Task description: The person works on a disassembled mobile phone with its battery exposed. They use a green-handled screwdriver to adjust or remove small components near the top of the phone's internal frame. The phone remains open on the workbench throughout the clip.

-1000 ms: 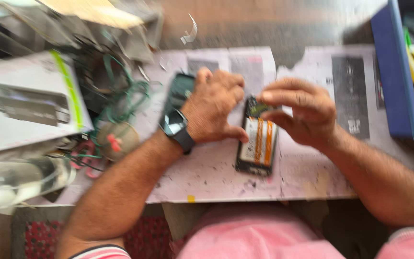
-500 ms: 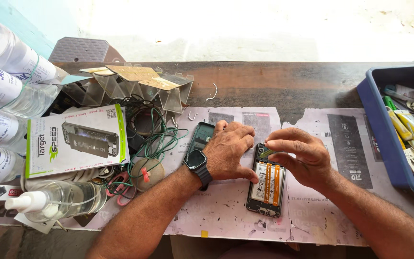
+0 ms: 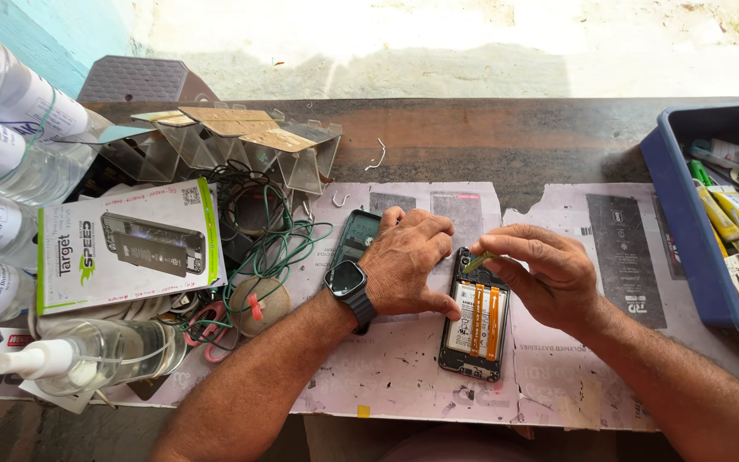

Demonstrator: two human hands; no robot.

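An opened phone (image 3: 476, 329) lies back-up on the paper-covered table, its battery with orange strips showing. My left hand (image 3: 408, 261), with a dark watch on the wrist, presses down on the phone's upper left edge. My right hand (image 3: 540, 274) pinches a small yellow-green tool (image 3: 478, 262) whose tip rests at the top of the phone. A dark phone cover (image 3: 354, 237) lies just left of my left hand, partly hidden under it.
A blue tray (image 3: 682, 231) of tubes and tools sits at the right. A white product box (image 3: 126, 244), tangled green wires (image 3: 275, 248), clear plastic stands (image 3: 233, 141), water bottles (image 3: 2, 154) and a spray bottle (image 3: 87, 359) crowd the left.
The view has steadied and pulled back. My right hand now holds the yellow-green tool at the phone's top edge; my left hand stays pressed on the phone.
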